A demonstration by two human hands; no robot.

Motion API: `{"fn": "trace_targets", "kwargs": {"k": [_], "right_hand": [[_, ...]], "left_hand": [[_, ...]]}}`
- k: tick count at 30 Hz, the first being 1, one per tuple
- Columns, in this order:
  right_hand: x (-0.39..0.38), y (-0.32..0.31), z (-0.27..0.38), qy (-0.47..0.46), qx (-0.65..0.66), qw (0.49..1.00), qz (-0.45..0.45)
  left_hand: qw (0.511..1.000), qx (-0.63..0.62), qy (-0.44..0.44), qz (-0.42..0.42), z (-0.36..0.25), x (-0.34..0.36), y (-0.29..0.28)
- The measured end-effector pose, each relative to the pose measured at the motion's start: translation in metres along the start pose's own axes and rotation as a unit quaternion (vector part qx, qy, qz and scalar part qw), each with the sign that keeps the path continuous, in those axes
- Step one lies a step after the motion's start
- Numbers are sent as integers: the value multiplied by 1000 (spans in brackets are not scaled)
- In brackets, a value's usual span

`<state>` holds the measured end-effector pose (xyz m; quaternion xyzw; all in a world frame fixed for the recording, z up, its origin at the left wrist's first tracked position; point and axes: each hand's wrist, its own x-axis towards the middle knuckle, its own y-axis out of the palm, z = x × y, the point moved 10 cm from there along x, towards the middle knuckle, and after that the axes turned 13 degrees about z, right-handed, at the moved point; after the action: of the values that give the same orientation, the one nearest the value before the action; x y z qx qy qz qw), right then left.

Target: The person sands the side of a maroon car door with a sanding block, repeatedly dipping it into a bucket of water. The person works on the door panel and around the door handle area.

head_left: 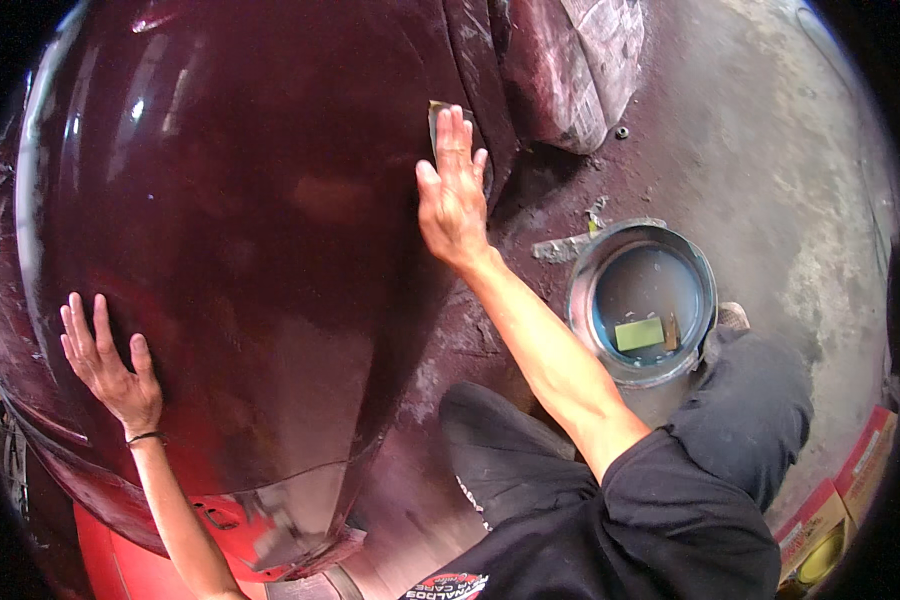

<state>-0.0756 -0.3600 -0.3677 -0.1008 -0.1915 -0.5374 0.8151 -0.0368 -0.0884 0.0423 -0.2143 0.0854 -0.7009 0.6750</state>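
A large dark maroon car panel [270, 200] fills the left and middle of the view, glossy in places. My right hand [453, 195] lies on its right edge, fingers stretched forward. Under those fingers is a small sheet of sandpaper [435, 118], pressed against the panel; only its tan border and a grey part show. At the lower left, my left hand [115, 370] rests with spread fingers on the panel, holding nothing. A dark band circles that wrist.
Right of my right forearm stands a round bucket [705, 275] of cloudy water, with a green block [639, 334] and a small brown piece [672, 332] in it. A whitish-maroon part [570, 75] lies beyond. Boxes [820, 515] sit at the lower right. My bent knees flank the bucket.
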Motion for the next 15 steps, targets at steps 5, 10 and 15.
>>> {"fn": "trace_targets", "kwargs": {"k": [5,10,15], "right_hand": [[98,-43,60,-141,-94,985,-40],[33,0,36,-157,-95,982,49],[77,-20,50,-180,-115,976,28]], "left_hand": [[1000,12,-8,15,3,-4,0],[1000,13,-2,16,1,1,-2],[1000,15,-5,14,2,2,-4]]}}
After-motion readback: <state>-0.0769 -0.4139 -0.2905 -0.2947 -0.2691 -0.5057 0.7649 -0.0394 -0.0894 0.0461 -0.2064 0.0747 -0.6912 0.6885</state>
